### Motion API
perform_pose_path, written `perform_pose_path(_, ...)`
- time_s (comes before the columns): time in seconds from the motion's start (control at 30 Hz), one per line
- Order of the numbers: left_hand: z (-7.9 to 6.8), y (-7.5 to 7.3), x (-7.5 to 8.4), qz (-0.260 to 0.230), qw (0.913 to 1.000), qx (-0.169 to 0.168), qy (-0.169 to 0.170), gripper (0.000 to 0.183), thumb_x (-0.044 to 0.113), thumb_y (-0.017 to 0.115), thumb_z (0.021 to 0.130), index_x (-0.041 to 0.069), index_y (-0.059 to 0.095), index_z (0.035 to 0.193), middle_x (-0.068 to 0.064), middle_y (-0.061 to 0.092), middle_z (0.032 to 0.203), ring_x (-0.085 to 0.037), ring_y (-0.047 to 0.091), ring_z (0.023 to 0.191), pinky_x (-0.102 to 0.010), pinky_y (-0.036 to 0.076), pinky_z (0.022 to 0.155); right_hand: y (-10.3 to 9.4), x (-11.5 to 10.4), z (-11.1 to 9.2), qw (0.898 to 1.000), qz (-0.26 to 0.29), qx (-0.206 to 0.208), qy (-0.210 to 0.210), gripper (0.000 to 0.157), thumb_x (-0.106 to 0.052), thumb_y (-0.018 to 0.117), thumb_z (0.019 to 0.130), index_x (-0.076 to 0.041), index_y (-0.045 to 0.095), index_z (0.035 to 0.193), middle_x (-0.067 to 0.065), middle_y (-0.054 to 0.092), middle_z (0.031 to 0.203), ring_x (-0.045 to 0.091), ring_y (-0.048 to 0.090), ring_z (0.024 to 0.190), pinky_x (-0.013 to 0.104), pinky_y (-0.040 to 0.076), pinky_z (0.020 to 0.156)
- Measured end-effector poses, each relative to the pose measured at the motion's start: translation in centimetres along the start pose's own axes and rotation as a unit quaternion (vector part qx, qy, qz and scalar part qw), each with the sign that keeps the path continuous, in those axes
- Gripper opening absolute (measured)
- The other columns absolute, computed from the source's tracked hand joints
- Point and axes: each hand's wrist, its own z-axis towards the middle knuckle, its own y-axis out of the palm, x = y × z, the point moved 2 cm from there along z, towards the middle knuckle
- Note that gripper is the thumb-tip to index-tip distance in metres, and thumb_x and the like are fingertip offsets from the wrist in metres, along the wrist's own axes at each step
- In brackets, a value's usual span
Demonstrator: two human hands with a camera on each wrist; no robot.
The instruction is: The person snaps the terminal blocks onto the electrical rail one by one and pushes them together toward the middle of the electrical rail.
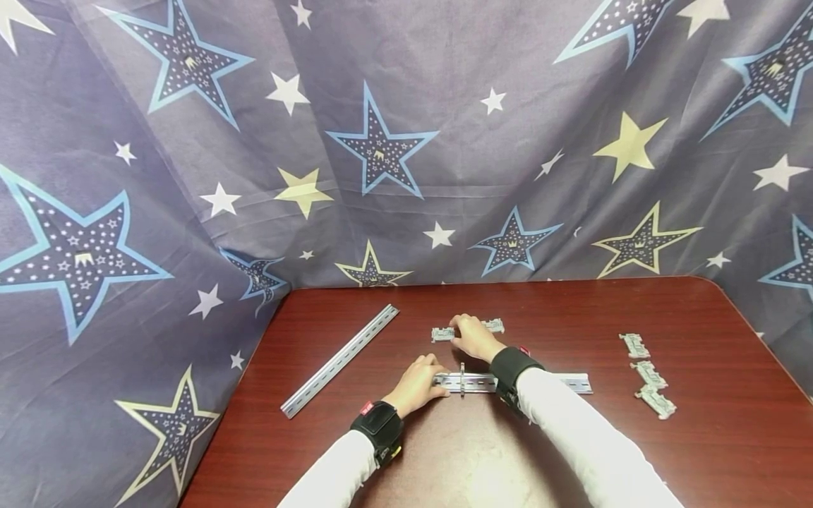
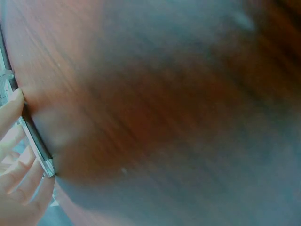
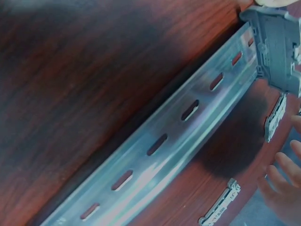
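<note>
A slotted metal DIN rail lies crosswise in front of the person. The left hand grips its left end, thumb on the near edge and fingers on the far side. Close to that hand, a grey terminal block stands upright across the rail. The right hand reaches over the rail to two flat terminal blocks, one on the left and one on the right. Its fingers are loosely bent and seem to hold nothing; fingertip contact with the left block is unclear.
A second DIN rail lies slanted on the left of the red-brown table. Several terminal blocks lie in a row at the right. A star-patterned cloth hangs behind the table's back edge.
</note>
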Motion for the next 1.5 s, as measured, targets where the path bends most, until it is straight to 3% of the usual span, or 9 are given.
perform_pose_path(0.3, -0.1, -0.2, 0.0, 0.002, 1.0000, -0.003, 0.003, 0.031, 0.027, 0.073, 0.067, 0.009, 0.068, 0.091, -0.004, 0.052, 0.082, -0.016, 0.045, 0.076, -0.027, 0.038, 0.068, 0.8, -0.1, 0.6, 0.999, 0.009, -0.025, -0.019, 0.037, -0.008, 0.065, 0.075, 0.004, 0.057, 0.109, 0.018, 0.059, 0.107, 0.032, 0.053, 0.102, 0.041, 0.040, 0.086)
perform_pose_path(0.6, -0.1, -0.3, 0.0, 0.003, 1.0000, -0.004, 0.002, 0.029, 0.027, 0.073, 0.067, 0.009, 0.068, 0.090, -0.003, 0.051, 0.082, -0.016, 0.045, 0.077, -0.027, 0.038, 0.068, 2.2, -0.2, 1.0, 0.999, -0.018, -0.037, -0.004, 0.039, -0.008, 0.064, 0.078, 0.005, 0.055, 0.114, 0.019, 0.057, 0.111, 0.032, 0.052, 0.105, 0.041, 0.040, 0.087)
perform_pose_path(0.8, -0.1, -0.2, 0.1, 0.009, 1.0000, -0.003, 0.000, 0.030, 0.028, 0.073, 0.067, 0.009, 0.068, 0.090, -0.003, 0.051, 0.082, -0.016, 0.045, 0.077, -0.027, 0.038, 0.068, 2.7, 0.2, 1.1, 0.998, -0.036, -0.009, -0.041, 0.034, -0.007, 0.065, 0.076, 0.007, 0.059, 0.107, 0.020, 0.058, 0.103, 0.037, 0.054, 0.096, 0.042, 0.042, 0.082)
perform_pose_path(0.9, -0.1, -0.1, 0.1, 0.008, 0.9999, 0.003, 0.006, 0.030, 0.027, 0.073, 0.067, 0.009, 0.068, 0.090, -0.003, 0.051, 0.081, -0.016, 0.045, 0.076, -0.027, 0.038, 0.067, 3.9, 1.6, 2.0, 0.997, -0.054, 0.009, -0.061, 0.031, -0.009, 0.065, 0.076, 0.005, 0.062, 0.103, 0.017, 0.056, 0.097, 0.037, 0.054, 0.090, 0.041, 0.044, 0.078)
perform_pose_path(1.03, 0.0, -0.1, 0.1, 0.008, 0.9999, 0.006, 0.011, 0.031, 0.027, 0.073, 0.066, 0.009, 0.068, 0.090, -0.003, 0.051, 0.081, -0.016, 0.044, 0.076, -0.027, 0.038, 0.068, 9.1, 7.2, 5.0, 0.988, -0.100, 0.061, -0.104, 0.027, -0.021, 0.068, 0.073, -0.003, 0.065, 0.092, 0.008, 0.051, 0.082, 0.028, 0.051, 0.076, 0.034, 0.043, 0.066)
perform_pose_path(1.13, 0.0, 0.0, 0.1, 0.008, 0.9999, 0.002, 0.007, 0.031, 0.027, 0.073, 0.066, 0.009, 0.068, 0.091, -0.003, 0.051, 0.081, -0.016, 0.045, 0.076, -0.027, 0.038, 0.069, 9.7, 7.8, 5.4, 0.987, -0.114, 0.062, -0.092, 0.020, -0.021, 0.071, 0.069, -0.006, 0.065, 0.080, 0.004, 0.048, 0.074, 0.025, 0.048, 0.070, 0.032, 0.041, 0.061)
perform_pose_path(1.27, 0.0, 0.0, 0.1, 0.008, 1.0000, 0.000, 0.002, 0.031, 0.027, 0.073, 0.066, 0.009, 0.068, 0.091, -0.003, 0.051, 0.081, -0.016, 0.045, 0.076, -0.027, 0.038, 0.069, 16.9, 14.7, 9.7, 0.991, -0.115, 0.033, -0.059, 0.016, -0.028, 0.073, 0.067, -0.017, 0.065, 0.074, 0.001, 0.049, 0.074, 0.026, 0.046, 0.074, 0.036, 0.039, 0.064)
perform_pose_path(1.37, -0.1, 0.0, 0.1, 0.009, 1.0000, 0.002, 0.002, 0.031, 0.027, 0.074, 0.066, 0.009, 0.068, 0.090, -0.003, 0.050, 0.080, -0.016, 0.045, 0.076, -0.028, 0.038, 0.068, 22.6, 20.3, 13.0, 0.990, -0.125, 0.039, -0.061, 0.020, -0.036, 0.074, 0.064, -0.022, 0.062, 0.073, -0.001, 0.047, 0.077, 0.025, 0.045, 0.074, 0.035, 0.038, 0.064)
perform_pose_path(1.5, -0.1, 0.0, 0.1, 0.012, 0.9999, 0.005, 0.001, 0.030, 0.027, 0.074, 0.066, 0.009, 0.068, 0.089, -0.003, 0.051, 0.081, -0.016, 0.045, 0.076, -0.028, 0.039, 0.069, 18.0, 15.5, 10.3, 0.991, -0.113, 0.047, -0.051, 0.021, -0.025, 0.075, 0.062, -0.013, 0.061, 0.074, 0.003, 0.050, 0.078, 0.025, 0.049, 0.072, 0.034, 0.041, 0.062)
